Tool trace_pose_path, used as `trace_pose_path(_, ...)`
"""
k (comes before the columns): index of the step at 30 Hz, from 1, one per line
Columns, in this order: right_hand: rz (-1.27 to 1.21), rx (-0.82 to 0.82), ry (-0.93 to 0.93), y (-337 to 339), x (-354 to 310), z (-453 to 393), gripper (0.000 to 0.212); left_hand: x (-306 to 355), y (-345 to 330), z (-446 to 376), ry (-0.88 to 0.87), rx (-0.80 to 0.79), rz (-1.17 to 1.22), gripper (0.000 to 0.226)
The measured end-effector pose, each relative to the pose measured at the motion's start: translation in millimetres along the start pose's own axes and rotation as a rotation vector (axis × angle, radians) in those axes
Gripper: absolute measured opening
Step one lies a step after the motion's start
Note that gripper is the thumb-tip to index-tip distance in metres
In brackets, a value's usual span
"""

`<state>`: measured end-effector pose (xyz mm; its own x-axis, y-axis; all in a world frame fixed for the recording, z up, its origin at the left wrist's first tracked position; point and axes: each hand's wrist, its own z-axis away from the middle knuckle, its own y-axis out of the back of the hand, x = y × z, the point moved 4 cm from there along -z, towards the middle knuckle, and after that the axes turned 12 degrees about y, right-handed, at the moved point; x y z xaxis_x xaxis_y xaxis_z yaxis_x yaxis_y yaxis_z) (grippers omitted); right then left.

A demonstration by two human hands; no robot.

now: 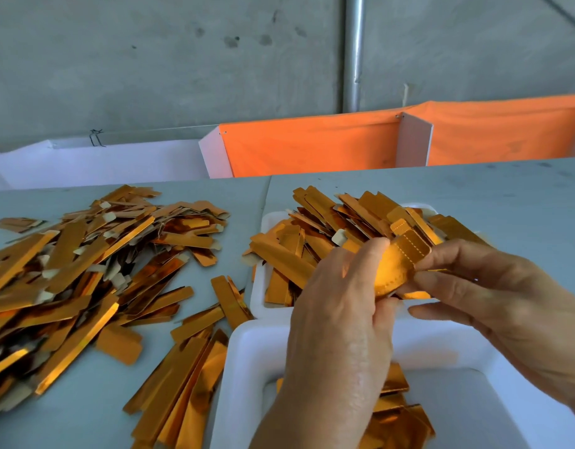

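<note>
Head view: left hand [338, 306] and right hand [493, 296] both pinch a curved, perforated gold-foil card strip [397, 266].

Gold foil strip [397, 270], curved: pinched between left hand [338, 319] and right hand [493, 296], above near white foam tray [247, 358].

workshop | bare concrete wall [150, 59] ahead | my counter [474, 196] heaped with gold card strips [85, 270] | foam trays [247, 367]

One left hand [338, 319], one right hand [500, 296], two white foam trays [247, 358], gold strips [69, 270] beyond counting.
</note>
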<state>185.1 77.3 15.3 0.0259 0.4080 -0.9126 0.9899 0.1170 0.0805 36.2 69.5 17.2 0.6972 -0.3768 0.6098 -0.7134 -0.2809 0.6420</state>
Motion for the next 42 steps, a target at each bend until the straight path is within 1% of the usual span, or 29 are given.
trace_pose_path(3,0.007,-0.027,-0.065,-1,5,0,0.048,-1,-2,-1,-0.008,-0.046,-0.007,0.063)
trace_pose_path(4,0.003,-0.036,-0.078,-1,6,1,0.048,-2,-2,-1,-0.004,-0.065,0.006,0.063)
trace_pose_path(7,-0.107,-0.042,-0.094,-2,5,1,0.063,-4,1,-3,0.027,-0.140,0.099,0.059)
trace_pose_path(9,-0.174,-0.020,-0.092,0,4,0,0.063,-4,4,-4,0.046,-0.189,0.171,0.059)
trace_pose_path(12,-0.178,-0.021,-0.070,3,4,0,0.061,-5,4,-4,0.089,-0.251,0.236,0.057)
trace_pose_path(15,-0.142,-0.066,-0.045,4,3,0,0.059,-9,2,-3,0.159,-0.332,0.287,0.058)
trace_pose_path(18,-0.013,-0.095,-0.003,7,3,-1,0.058,-13,-1,-1,0.250,-0.499,0.410,0.067)
trace_pose_path(20,0.036,-0.120,0.022,8,3,-2,0.058,-16,-1,0,0.310,-0.563,0.506,0.063)
trace_pose_path(22,0.030,-0.172,0.026,8,3,-1,0.054,-20,2,-1,0.349,-0.549,0.590,0.055)
trace_pose_path(24,0.059,-0.231,0.040,7,1,0,0.047,-23,5,-2,0.387,-0.513,0.653,0.056)
trace_pose_path(26,0.095,-0.282,0.058,5,-1,0,0.044,-26,6,-3,0.445,-0.485,0.711,0.050)
trace_pose_path(31,0.294,-0.399,0.043,-7,8,4,0.048,-33,0,-3,0.622,-0.311,0.760,0.028)
trace_pose_path(32,0.320,-0.400,0.037,-9,9,5,0.044,-34,0,-3,0.645,-0.289,0.775,0.026)
trace_pose_path(35,0.329,-0.368,-0.004,-17,7,4,0.023,-35,0,-2,0.701,-0.258,0.820,0.022)
trace_pose_path(37,0.334,-0.341,-0.015,-22,4,5,0.019,-36,-1,-1,0.735,-0.239,0.835,0.020)
trace_pose_path(40,0.396,-0.275,0.071,-28,0,5,0.013,-36,-2,1,0.767,-0.207,0.817,0.019)
trace_pose_path(42,0.432,-0.250,0.124,-30,-1,6,0.010,-35,-2,1,0.765,-0.213,0.799,0.026)
